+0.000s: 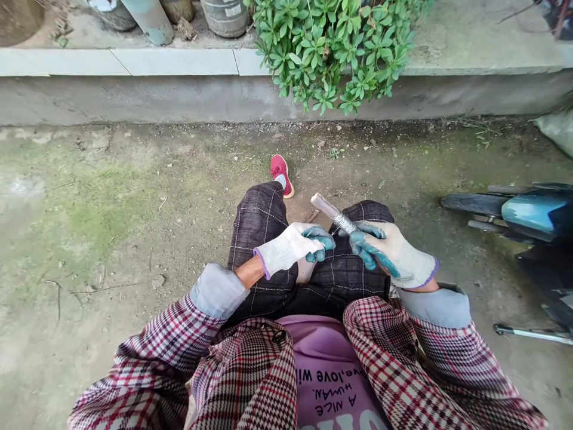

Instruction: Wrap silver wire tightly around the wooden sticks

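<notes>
My right hand (380,248), in a white knit glove with a blue-green coated palm, grips a pale wooden stick (325,206) that slants up and to the left. Silvery wire (344,223) is wound in tight turns round the stick just above my fingers. My left hand (304,243), gloved the same way, is closed in a pinch beside the stick. A thin strand seems to run from the winding to its fingertips. Both hands are above my lap, over dark checked trousers (255,230). The lower end of the stick is hidden by my right hand.
A raised concrete ledge (179,98) runs across the front, with a leafy green plant (335,48) and several pots, one a grey bucket (225,17). To the right stands a blue and black wheeled vehicle (530,212). My red shoe (280,170) rests on mossy ground (102,215).
</notes>
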`<state>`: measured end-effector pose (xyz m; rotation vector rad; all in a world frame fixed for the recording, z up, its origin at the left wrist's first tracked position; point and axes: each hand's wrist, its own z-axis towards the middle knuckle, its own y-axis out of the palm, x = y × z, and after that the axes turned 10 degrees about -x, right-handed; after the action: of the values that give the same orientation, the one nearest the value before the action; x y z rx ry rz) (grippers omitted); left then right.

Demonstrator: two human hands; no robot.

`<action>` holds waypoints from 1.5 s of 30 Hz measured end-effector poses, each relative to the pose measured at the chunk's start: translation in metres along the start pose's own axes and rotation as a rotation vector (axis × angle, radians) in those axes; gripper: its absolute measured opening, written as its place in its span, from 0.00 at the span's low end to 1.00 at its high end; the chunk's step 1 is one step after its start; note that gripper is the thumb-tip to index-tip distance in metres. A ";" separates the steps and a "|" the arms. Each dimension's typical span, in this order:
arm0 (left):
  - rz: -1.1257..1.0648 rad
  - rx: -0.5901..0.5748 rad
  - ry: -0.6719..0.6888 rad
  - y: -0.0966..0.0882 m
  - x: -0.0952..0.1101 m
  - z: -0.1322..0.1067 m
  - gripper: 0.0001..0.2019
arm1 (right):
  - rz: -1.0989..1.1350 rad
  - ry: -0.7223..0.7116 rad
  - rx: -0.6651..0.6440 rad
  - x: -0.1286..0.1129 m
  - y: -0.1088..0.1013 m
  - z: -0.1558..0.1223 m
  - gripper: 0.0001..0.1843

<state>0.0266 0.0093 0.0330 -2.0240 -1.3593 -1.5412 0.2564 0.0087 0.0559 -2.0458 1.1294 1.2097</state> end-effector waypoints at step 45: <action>0.056 0.037 0.196 0.023 0.053 -0.055 0.16 | 0.216 -0.148 -0.053 -0.013 0.003 -0.031 0.17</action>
<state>0.0112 -0.0127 0.1080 -1.8188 -1.2373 -1.6288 0.2644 -0.0112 0.0816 -1.8731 1.2828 1.4839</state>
